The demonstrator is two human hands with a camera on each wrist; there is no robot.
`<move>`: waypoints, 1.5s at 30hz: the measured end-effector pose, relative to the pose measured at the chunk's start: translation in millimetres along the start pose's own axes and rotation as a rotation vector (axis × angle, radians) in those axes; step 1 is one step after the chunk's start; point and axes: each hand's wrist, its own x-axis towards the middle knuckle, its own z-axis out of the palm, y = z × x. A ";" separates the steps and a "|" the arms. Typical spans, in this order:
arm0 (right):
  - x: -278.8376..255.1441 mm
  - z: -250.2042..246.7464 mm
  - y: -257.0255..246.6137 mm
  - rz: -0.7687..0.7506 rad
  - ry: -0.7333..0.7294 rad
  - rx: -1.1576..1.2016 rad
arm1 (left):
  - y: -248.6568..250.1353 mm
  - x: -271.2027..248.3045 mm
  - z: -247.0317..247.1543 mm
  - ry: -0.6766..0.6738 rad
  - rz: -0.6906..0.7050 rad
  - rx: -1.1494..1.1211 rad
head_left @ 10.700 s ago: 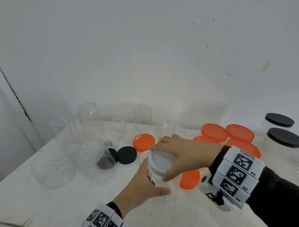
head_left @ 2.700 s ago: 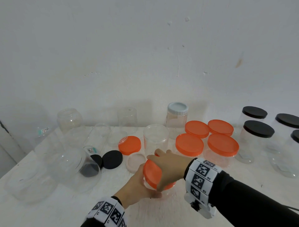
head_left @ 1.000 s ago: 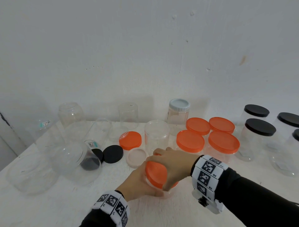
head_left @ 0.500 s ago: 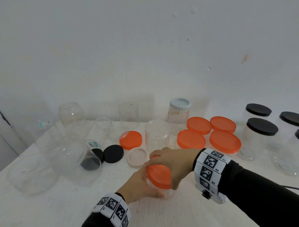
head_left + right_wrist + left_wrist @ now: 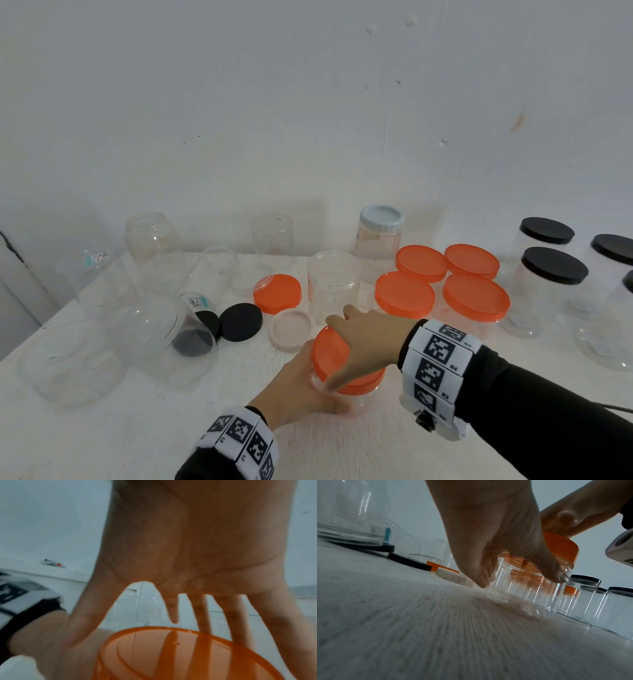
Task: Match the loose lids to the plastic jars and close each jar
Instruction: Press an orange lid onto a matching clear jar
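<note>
Jar (image 5: 356, 399) bottom-centre looks light, thin, slippery (probably squashable): left hand (image 5: 301, 387) wraps its wall, right hand (image 5: 366, 337) clasps orange lid (image 5: 330, 356) rim.

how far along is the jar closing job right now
Done: four orange-lidded jars, the pale-blue-lidded jar and black-lidded jars stand closed. In hand: the left hand grips a clear jar while the right hand sets an orange lid on it, tilted. Left: open jars and loose lids.
</note>
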 end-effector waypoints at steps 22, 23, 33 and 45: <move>-9.2 -17.2 -6.3 -0.074 -0.099 -0.060 | -3.1 0.3 4.1 0.028 -0.026 0.005; -8.0 -16.5 -6.3 -0.054 -0.094 -0.067 | -3.8 0.5 4.2 0.030 -0.030 0.005; -7.9 -17.3 -5.0 -0.092 -0.092 -0.021 | -6.0 1.5 5.2 0.037 -0.015 -0.003; -4.7 -9.8 -4.7 -0.006 -0.062 -0.024 | -11.5 4.6 6.8 0.030 -0.018 -0.016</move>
